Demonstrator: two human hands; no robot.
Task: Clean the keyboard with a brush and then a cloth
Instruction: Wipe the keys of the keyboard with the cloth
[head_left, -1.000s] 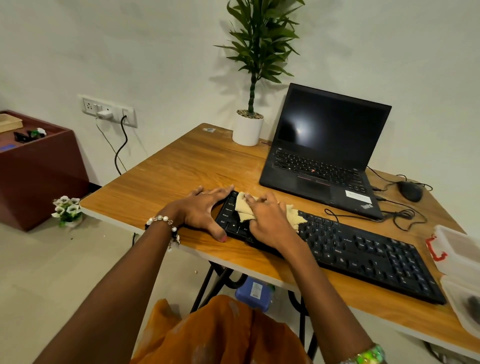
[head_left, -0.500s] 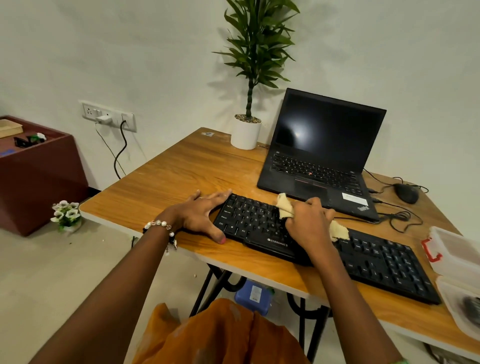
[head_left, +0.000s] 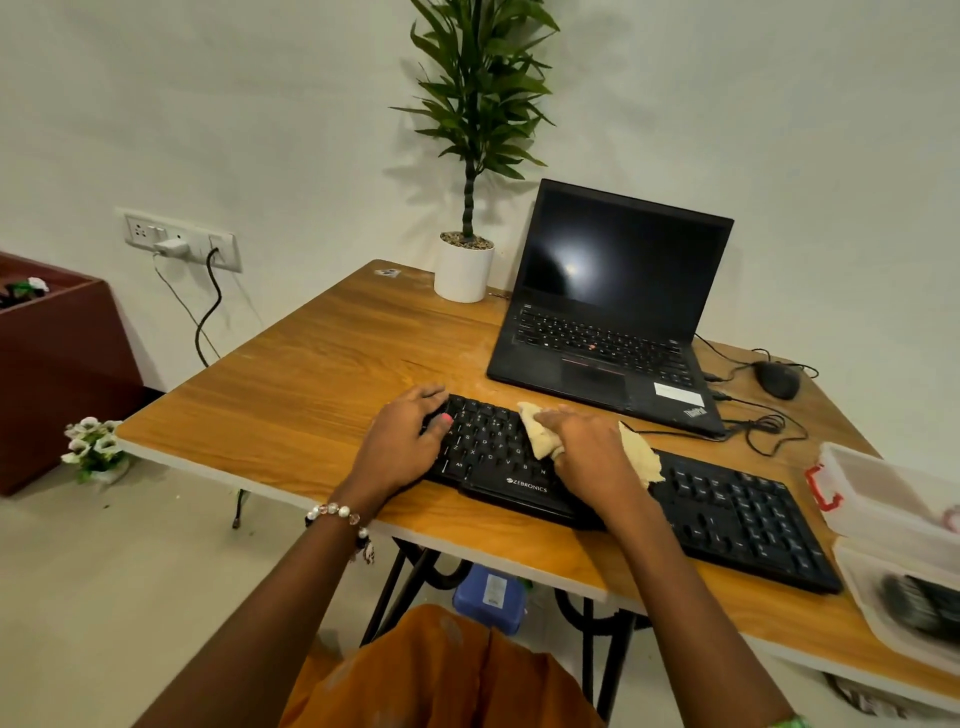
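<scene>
Head view: one keyboard (head_left: 727, 514), one cloth (head_left: 540, 434), two hands.

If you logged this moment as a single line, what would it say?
stage: cloth wipe | right hand: presses cloth on keyboard middle | left hand: rests on keyboard's left end

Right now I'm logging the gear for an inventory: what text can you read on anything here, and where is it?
"ZEBRONICS": front edge of the keyboard.
"ThinkPad": lower right corner of the laptop.
Laptop's white sticker: too small to read.
Blue container under the table, its label: blurred.
Key legends: mostly too small.
</scene>
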